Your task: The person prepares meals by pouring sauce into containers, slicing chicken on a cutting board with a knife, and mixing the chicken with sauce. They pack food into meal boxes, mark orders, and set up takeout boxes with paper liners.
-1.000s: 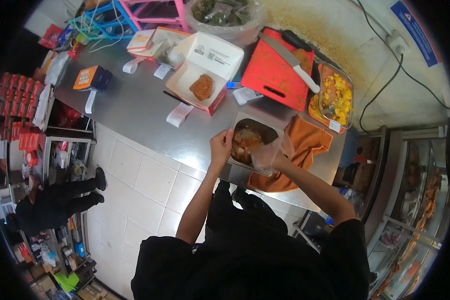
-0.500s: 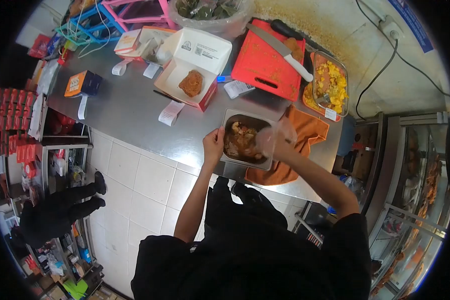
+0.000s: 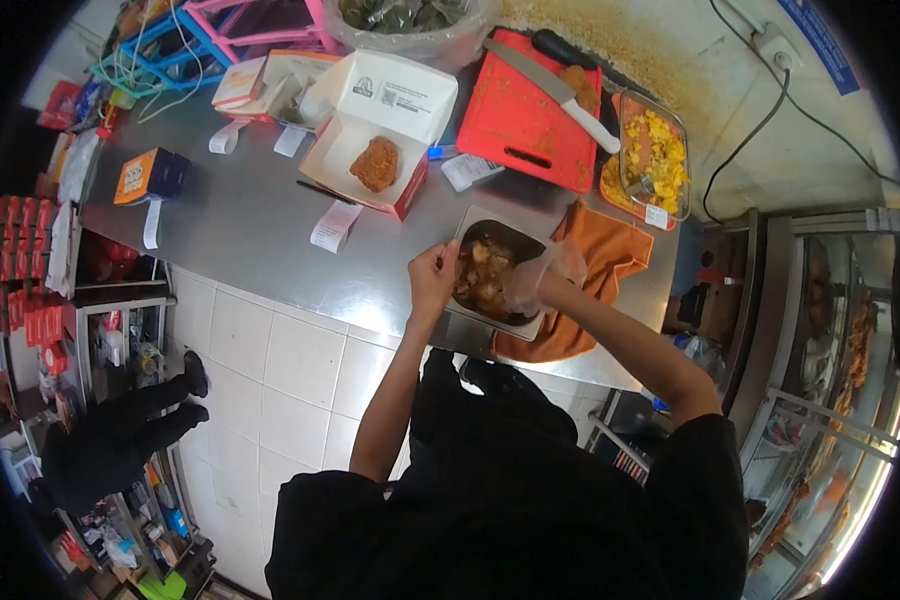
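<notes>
Left hand (image 3: 433, 275), fingers curled, grips the rim of a metal pan (image 3: 518, 240) of sauced food (image 3: 483, 277), set on the steel surface (image 3: 240, 230) beside an orange cloth (image 3: 615, 250). Right hand (image 3: 542, 287), in a clear plastic glove, lies over the pan's far side; I cannot tell its opening or hold.

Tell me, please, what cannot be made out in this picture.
In the head view:
- Brown chunky food in the rectangular steel pan: partly hidden by the right hand in a clear plastic glove.
- That hand's grip: blurred behind the glove.
- Print on the white paper slips: too small.
- Translucent plastic bag of dark green leaves: cut off by the top edge.
</notes>
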Available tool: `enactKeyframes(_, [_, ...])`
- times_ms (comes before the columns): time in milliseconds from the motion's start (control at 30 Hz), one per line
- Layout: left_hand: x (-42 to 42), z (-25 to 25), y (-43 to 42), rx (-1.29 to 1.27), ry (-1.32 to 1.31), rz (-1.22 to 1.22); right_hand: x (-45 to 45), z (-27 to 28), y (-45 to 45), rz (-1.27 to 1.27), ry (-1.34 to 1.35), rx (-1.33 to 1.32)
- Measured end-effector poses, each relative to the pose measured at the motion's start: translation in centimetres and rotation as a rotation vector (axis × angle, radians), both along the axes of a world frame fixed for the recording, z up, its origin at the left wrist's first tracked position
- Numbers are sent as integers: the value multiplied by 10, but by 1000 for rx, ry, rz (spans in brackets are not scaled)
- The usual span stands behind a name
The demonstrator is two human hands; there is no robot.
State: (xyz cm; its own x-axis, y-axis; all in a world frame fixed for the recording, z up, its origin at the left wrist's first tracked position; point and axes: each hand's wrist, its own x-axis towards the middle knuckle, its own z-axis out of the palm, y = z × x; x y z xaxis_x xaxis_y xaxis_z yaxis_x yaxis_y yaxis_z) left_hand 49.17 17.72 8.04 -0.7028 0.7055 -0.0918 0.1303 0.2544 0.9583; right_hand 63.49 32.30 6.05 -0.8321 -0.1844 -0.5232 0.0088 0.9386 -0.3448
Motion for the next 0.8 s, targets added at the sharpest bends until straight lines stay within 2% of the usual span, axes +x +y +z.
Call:
enactKeyframes(67, [-1, -12, -1, 13, -13, -2, -9, 27, 5, -238, -218, -394])
enactKeyframes(133, [-1, -18, -5, 40, -16, 14, -10, 52, 4, -990, -465, -707])
enactKeyframes(200, [-4, -17, -6, 5, -41, -42, -13, 55, -4, -620, -155, -126])
enactKeyframes(267, [-4, -15, -10, -39, -30, -101, 0, 37, -17, -374, -21, 222])
enactKeyframes(300, [-4, -18, -12, -53, -6, -125, 11, 4, -21, -320, -35, 296])
enactKeyframes(400, [0, -31, -14, 44, -43, -124, -42, 156, -11, -783, -155, 257])
enactKeyframes(467, [-3, -20, -19, 5, -73, -166, -54, 184, 29, -976, 2, 283])
enactKeyframes(533, [-11, -24, -26, -136, -111, -199, -60, 188, 97, -1040, 249, 207])
enactKeyframes(600, [-14, -14, -26, -128, -11, -157, -69, 169, 175, -1262, 396, 247])
enactKeyframes(633, [-17, -6, -23, -126, 39, -130, -71, 141, 213, -1278, 382, 330])
enactKeyframes(700, [-23, -1, -10, -123, -17, -58, -77, 87, 273, -1309, 349, 492])
enactKeyframes(800, [-29, 38, 18, -92, -76, 2, -79, 101, 280, -1400, 319, 289])
